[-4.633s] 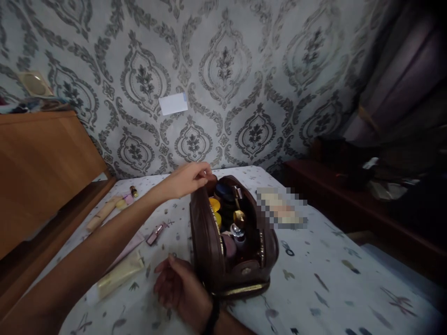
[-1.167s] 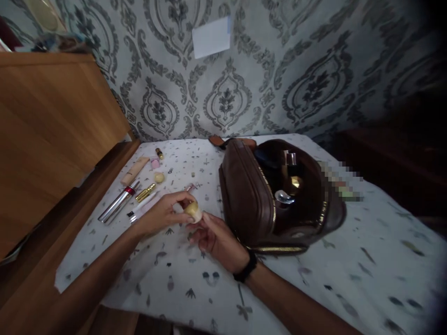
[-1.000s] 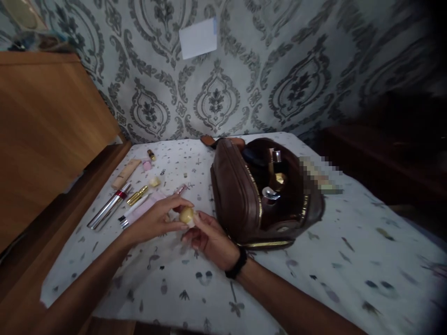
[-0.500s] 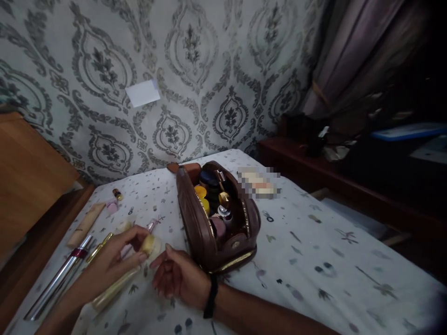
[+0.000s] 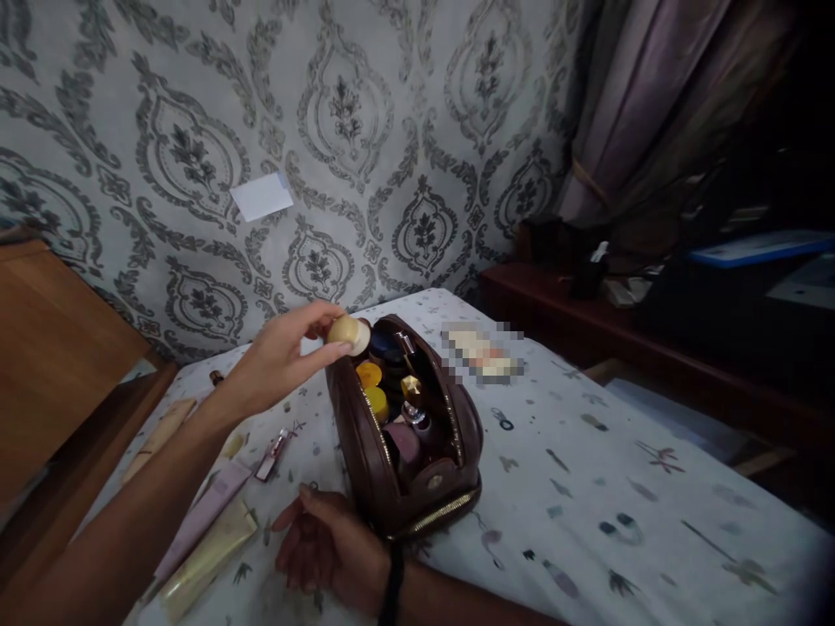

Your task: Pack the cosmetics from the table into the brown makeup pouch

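Observation:
My left hand pinches a small round cosmetic jar with a yellowish lid between thumb and fingers, over the far left rim of the bag. That brown makeup bag stands unzipped. Inside are yellow-lidded jars, a dark round container, a gold-capped bottle and a pink item. Palm up and loosely curled, my right hand rests beside the bag's near left corner with nothing in it. Left of it lie a yellowish tube, a pink tube and a small clear-and-pink tube.
A patterned white cloth covers the surface. A beige tube lies at the left, partly behind my left arm. Right of the bag is a blurred-out flat item. A wooden panel borders the left, papered wall behind.
My left hand has carried the jar up and to the right, from above the tubes to the bag's far end. My right hand stays nearly in place.

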The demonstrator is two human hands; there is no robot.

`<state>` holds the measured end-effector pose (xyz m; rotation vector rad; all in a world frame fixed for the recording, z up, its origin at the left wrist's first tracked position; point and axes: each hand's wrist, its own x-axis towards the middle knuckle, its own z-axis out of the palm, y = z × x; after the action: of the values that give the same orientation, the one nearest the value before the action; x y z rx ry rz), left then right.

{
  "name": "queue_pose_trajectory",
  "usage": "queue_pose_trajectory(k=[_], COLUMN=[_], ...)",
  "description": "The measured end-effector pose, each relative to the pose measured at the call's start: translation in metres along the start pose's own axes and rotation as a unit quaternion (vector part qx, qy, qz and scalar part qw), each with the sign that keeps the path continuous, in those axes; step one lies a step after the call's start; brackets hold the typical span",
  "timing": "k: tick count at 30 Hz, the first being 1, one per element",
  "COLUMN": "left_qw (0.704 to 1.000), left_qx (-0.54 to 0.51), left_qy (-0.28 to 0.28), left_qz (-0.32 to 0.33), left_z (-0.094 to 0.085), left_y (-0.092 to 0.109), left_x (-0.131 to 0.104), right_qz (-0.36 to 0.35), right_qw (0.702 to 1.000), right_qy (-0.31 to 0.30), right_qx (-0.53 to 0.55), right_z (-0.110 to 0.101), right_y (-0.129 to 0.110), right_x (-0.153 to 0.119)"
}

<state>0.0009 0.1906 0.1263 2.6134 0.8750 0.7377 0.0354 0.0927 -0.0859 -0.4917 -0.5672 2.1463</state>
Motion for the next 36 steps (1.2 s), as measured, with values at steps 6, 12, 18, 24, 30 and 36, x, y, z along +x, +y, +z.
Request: queue_pose_trajectory(k=[6,12,18,24,30,36], left_qw=[0.964,0.893,0.858,0.852,0.869,0.889], left_qx=[0.166,0.312,0.370,0.385,0.344,0.312], left_qy=[-0.208,-0.321,-0.352,-0.355,-0.355,-0.335], left_qz=[-0.006,-0.043,-0.045,-0.013,-0.031,-0.020], left_z=[0.017,0.042,0.055,0.063,0.064,0.064], left_y=[-0.013,-0.018,-0.005,-0.011,-0.014,-0.017], left_x=[0.050,0.083,0.093,0.092,0.091,0.090], right_qz=[-0.021,-0.007,0.012,0.014,0.006,-0.007], right_qw=[0.999,0.998,0.998,0.998,0.998,0.999], right_qy=[-0.026,-0.056,-0.053,-0.052,-0.060,-0.035], right_qx=[0.018,0.023,0.020,0.012,0.017,0.019], right_z=[-0.009,-0.016,-0.015,-0.015,-0.018,-0.013], right_y=[0.009,0.013,0.011,0.009,0.013,0.010], right_x=[0.008,0.015,0.015,0.014,0.018,0.014])
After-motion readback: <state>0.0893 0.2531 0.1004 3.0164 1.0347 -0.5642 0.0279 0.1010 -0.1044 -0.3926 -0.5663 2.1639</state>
